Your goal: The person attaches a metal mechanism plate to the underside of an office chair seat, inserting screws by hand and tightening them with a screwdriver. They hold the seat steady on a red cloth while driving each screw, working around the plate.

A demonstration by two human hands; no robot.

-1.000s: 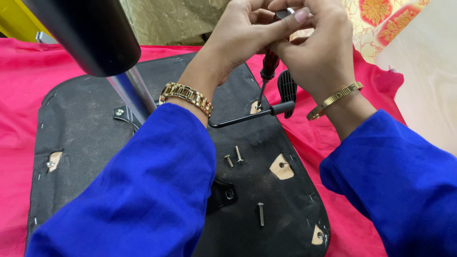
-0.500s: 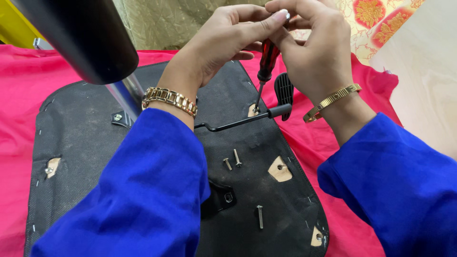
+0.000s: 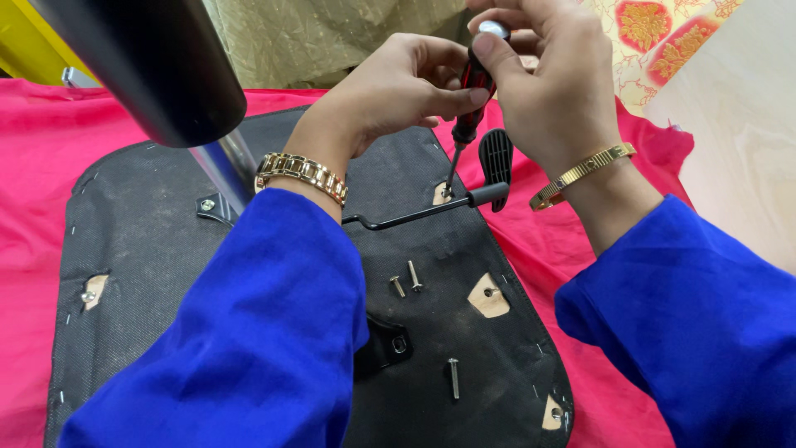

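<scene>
Head camera looks straight down on an upturned chair seat (image 3: 149,249), black fabric underside up, lying on a pink cloth (image 3: 33,166). The right hand (image 3: 555,91) is wrapped over the top of a red-and-black screwdriver (image 3: 466,91), thumb pressed on its metal cap. The left hand (image 3: 398,83) pinches the handle lower down with thumb and fingertips, keeping it upright. The tip sits directly below both hands, in a cut-out in the fabric where a screw (image 3: 445,192) seems to be, though it's too small to say how deep that screw sits.

Just beside the tip, under the right wrist, there's a black lever (image 3: 414,217) with a paddle end. Toward the person from the hands, two short loose screws (image 3: 406,280) lie side by side, and one longer bolt (image 3: 453,377) lies nearer the seat edge. Other cut-outs show near the right sleeve and off to the far left; hard to tell what's in them. A metal column (image 3: 220,170) rises left of the left wrist.

My guess: about midway, with three fasteners lying free and one under the driver.
</scene>
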